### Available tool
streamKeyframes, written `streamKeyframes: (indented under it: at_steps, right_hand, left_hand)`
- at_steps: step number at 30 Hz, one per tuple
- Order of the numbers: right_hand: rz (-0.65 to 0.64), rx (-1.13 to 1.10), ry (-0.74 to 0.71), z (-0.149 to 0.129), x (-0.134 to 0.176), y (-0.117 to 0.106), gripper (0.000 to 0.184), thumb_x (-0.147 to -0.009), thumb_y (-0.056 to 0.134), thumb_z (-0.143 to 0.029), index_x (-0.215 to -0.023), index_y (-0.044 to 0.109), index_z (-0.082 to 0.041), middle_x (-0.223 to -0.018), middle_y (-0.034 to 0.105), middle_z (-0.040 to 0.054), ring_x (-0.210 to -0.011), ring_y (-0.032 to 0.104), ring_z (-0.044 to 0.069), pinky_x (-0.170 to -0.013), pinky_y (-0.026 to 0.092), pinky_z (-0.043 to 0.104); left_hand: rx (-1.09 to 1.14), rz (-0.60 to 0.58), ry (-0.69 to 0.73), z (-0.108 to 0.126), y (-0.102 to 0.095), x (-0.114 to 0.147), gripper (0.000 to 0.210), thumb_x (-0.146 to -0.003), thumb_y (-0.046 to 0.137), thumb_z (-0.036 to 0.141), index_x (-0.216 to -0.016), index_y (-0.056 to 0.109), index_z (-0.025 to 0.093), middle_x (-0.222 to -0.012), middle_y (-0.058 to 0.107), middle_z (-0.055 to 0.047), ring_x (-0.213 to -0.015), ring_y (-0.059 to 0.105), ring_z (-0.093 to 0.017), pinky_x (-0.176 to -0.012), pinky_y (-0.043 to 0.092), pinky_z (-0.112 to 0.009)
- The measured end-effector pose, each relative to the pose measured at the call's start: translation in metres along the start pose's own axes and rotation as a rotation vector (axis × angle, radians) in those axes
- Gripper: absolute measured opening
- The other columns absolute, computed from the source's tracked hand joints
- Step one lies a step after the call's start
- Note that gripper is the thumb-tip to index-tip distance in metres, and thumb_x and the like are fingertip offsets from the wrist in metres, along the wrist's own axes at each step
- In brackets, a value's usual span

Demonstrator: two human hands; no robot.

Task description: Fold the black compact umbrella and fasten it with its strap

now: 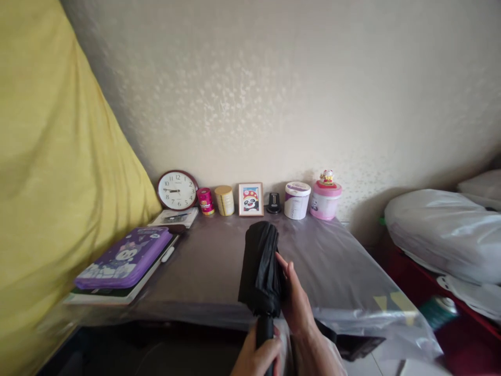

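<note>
A folded black umbrella (260, 266) stands nearly upright in front of me, its canopy bunched above a black handle. My left hand (260, 355) is wrapped round that handle at the bottom of the view. Against the right side of the folded canopy lies my right hand (295, 300), with fingers curving around the cloth; some fingertips are hidden behind it. Both hands are near the front edge of the covered table (211, 266).
Along the wall stand a clock (177, 189), a pink can (205, 201), a yellow tin (224, 201), a panda picture (251, 199), a black object (273, 202), a white tub (297, 200) and a pink tub (325, 202). A purple case (125, 258) lies left; plastic-wrapped bundles (442, 230) sit right.
</note>
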State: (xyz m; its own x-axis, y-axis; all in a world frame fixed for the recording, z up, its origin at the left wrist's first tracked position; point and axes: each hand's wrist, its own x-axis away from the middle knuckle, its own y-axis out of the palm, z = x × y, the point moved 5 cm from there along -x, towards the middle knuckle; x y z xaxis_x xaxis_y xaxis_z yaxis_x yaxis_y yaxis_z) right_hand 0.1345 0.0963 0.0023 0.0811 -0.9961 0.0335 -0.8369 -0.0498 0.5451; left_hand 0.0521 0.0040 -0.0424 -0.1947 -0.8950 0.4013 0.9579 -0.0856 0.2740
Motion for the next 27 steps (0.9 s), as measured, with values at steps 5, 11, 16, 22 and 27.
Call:
streamKeyframes:
  at_steps: [5,11,16,22,27]
  right_hand:
    - [0.013,0.138,-0.087,0.004,-0.006,-0.009,0.051,-0.073,0.061,-0.049,-0.119,0.056,-0.027,-0.125,0.056,-0.0001,-0.121,0.044,0.022,-0.107,0.024,0.040]
    - [-0.051,0.097,-0.005,0.006,-0.002,-0.004,0.056,-0.079,0.046,-0.060,-0.123,0.052,-0.026,-0.129,0.052,0.0024,-0.122,0.043,0.022,-0.101,0.032,0.040]
    - [-0.090,-0.055,0.031,-0.001,-0.010,-0.009,0.060,-0.079,0.041,-0.064,-0.128,0.045,-0.029,-0.129,0.053,0.0028,-0.118,0.047,0.023,-0.096,0.036,0.040]
    - [0.047,-0.081,0.191,0.015,-0.018,-0.032,0.053,-0.072,0.052,-0.063,-0.096,0.068,-0.019,-0.094,0.070,0.0066,-0.088,0.064,0.025,-0.079,0.048,0.036]
    - [0.096,-0.063,0.104,0.027,-0.025,-0.041,0.036,-0.063,0.070,-0.047,-0.086,0.067,-0.019,-0.073,0.070,0.0001,-0.065,0.063,0.019,-0.066,0.050,0.032]
  left_hand:
    - [0.215,-0.232,-0.026,0.011,0.009,0.012,0.030,-0.077,0.055,0.045,-0.093,0.044,0.021,-0.048,0.046,0.009,-0.029,0.036,-0.005,-0.034,0.024,-0.016]
    - [0.324,-0.250,-0.055,0.014,0.003,0.014,0.024,-0.081,0.053,0.041,-0.094,0.045,0.022,-0.052,0.046,0.010,-0.029,0.034,-0.003,-0.033,0.025,-0.015]
    - [0.296,-0.259,-0.029,0.010,0.000,0.009,0.029,-0.078,0.056,0.043,-0.095,0.045,0.022,-0.048,0.046,0.010,-0.028,0.035,-0.004,-0.031,0.020,-0.015]
    - [0.143,-0.198,0.004,-0.006,-0.002,-0.001,0.040,-0.072,0.058,0.052,-0.092,0.046,0.020,-0.042,0.044,0.009,-0.030,0.035,-0.005,-0.036,0.023,-0.017]
    - [0.025,-0.104,0.008,-0.016,-0.004,-0.006,0.047,-0.069,0.059,0.057,-0.094,0.050,0.019,-0.039,0.044,0.009,-0.034,0.037,-0.007,-0.041,0.026,-0.018]
